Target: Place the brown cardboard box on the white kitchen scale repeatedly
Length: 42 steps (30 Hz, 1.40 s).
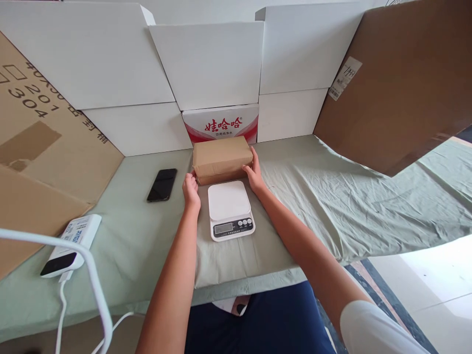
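Left hand (pixel 191 189) and right hand (pixel 253 173) grip opposite ends of the brown parcel (pixel 221 158), just behind the scale (pixel 229 208) on the desk (pixel 313 206).

A table covered with a green cloth (pixel 332 196) is carrying a brown parcel (pixel 221 156), a white scale (pixel 229 209), a black phone (pixel 162 184) and a white device (pixel 72 243).

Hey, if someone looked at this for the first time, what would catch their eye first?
Probably the brown paper-wrapped parcel at mid-table, gripped at its ends by the left hand and right hand. Just in front sits a white digital kitchen scale with nothing on it. A black phone lies to the left on the green cloth.
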Tool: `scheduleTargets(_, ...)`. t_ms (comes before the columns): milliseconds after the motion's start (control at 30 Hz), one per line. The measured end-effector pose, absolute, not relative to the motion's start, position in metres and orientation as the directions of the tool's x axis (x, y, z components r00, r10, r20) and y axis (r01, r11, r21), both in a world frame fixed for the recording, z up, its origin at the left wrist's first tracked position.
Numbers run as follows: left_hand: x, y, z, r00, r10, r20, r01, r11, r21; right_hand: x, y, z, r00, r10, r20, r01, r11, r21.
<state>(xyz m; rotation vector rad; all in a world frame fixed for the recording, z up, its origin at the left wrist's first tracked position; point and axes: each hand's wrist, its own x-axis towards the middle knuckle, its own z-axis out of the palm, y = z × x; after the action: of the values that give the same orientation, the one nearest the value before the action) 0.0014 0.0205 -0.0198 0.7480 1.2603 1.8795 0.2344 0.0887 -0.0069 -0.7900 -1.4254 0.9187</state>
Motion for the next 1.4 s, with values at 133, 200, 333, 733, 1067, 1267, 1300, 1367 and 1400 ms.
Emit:
scheduleTargets(133,-0.006,0.013,-0.012,-0.576,0.816,0.052,-0.239,-0.229,0.944,0.241,0.100,-0.018,0.075,0.890,0.450,-0.057,0.454,-0.889)
scheduleTargets(200,-0.008,0.010,-0.008,-0.590,0.806,0.043,-0.232,-0.221,0.947,0.242,0.103,-0.021,0.099,0.901,0.423,-0.087,0.431,-0.898)
scheduleTargets(333,-0.007,0.008,-0.006,-0.595,0.803,0.024,-0.229,-0.198,0.953,0.242,0.103,-0.022,0.032,0.934,0.357,-0.132,0.358,-0.924)
scheduleTargets(733,-0.005,0.009,-0.013,-0.554,0.830,0.068,-0.212,-0.219,0.952,0.240,0.097,-0.014,-0.076,0.931,0.356,-0.113,0.347,-0.931)
scheduleTargets(1067,-0.003,0.013,-0.018,-0.499,0.863,0.079,-0.229,-0.219,0.948,0.239,0.091,-0.008,-0.081,0.912,0.402,-0.109,0.393,-0.913)
scheduleTargets(1267,-0.004,0.015,-0.020,-0.505,0.859,0.084,-0.218,-0.221,0.951,0.238,0.091,-0.006,-0.072,0.910,0.408,-0.068,0.404,-0.912)
scheduleTargets(1300,-0.004,0.015,-0.020,-0.503,0.860,0.088,-0.216,-0.223,0.950,0.237,0.090,-0.006,-0.070,0.912,0.405,-0.072,0.400,-0.913)
scheduleTargets(1367,-0.004,0.015,-0.020,-0.499,0.862,0.089,-0.217,-0.224,0.950,0.237,0.090,-0.005,-0.064,0.913,0.403,-0.076,0.398,-0.914)
scheduleTargets(1400,-0.003,0.015,-0.021,-0.498,0.863,0.086,-0.220,-0.222,0.950,0.237,0.089,-0.005,-0.064,0.912,0.405,-0.074,0.400,-0.914)
